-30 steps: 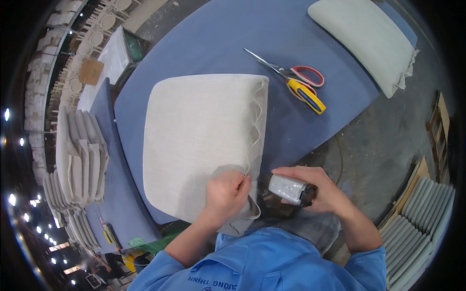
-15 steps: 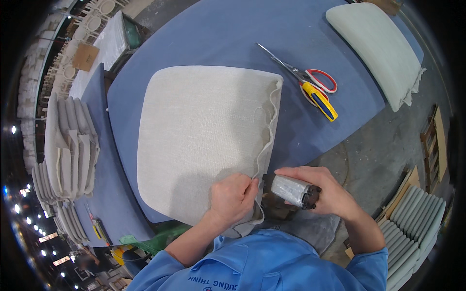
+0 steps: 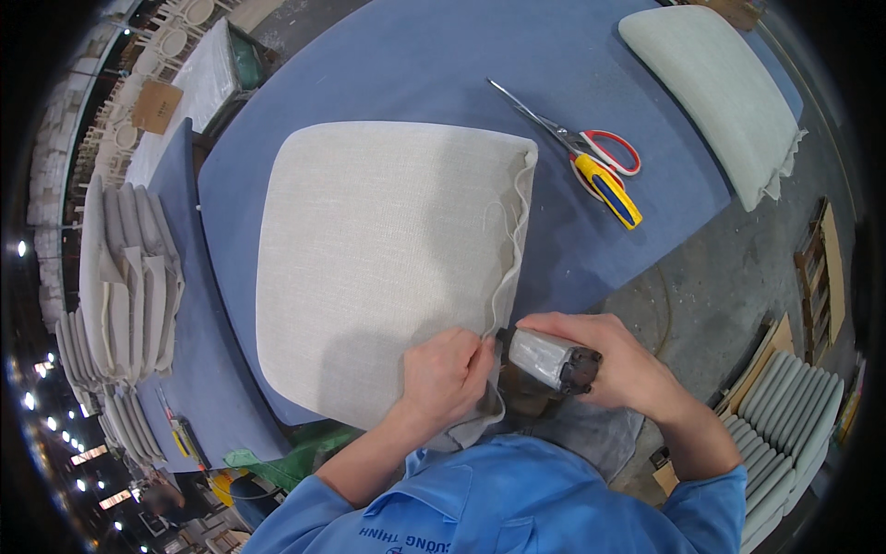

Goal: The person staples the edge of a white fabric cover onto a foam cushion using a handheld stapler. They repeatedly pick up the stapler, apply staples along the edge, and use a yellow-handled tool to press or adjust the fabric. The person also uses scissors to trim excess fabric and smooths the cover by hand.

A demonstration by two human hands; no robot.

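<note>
A padded chair panel (image 3: 369, 240) covered in off-white fabric lies on the blue table. Along its right side runs a wavy loose fabric edge (image 3: 515, 245). My left hand (image 3: 448, 374) is closed on that edge near the panel's lower right corner. A silver staple gun (image 3: 544, 358) with a dark end cap is in my right hand (image 3: 623, 355). Its nose sits close to the fabric edge; whether it touches cannot be seen. Beyond the panel's right side lie red-and-white-handled scissors (image 3: 563, 138) and a yellow-and-blue utility knife (image 3: 609, 194), the knife across the scissor handles.
The blue table (image 3: 388, 65) bears another pale green padded panel (image 3: 715, 88) at far right. Stacked padded panels (image 3: 134, 277) stand at left, with more cushions (image 3: 784, 434) at lower right. A wooden pallet (image 3: 820, 268) is on the floor at right. Green cloth (image 3: 300, 452) hangs near me.
My right hand has brought the staple gun slightly left and up, nearer the fabric edge. My left hand keeps its hold. The panel appears shifted very slightly left.
</note>
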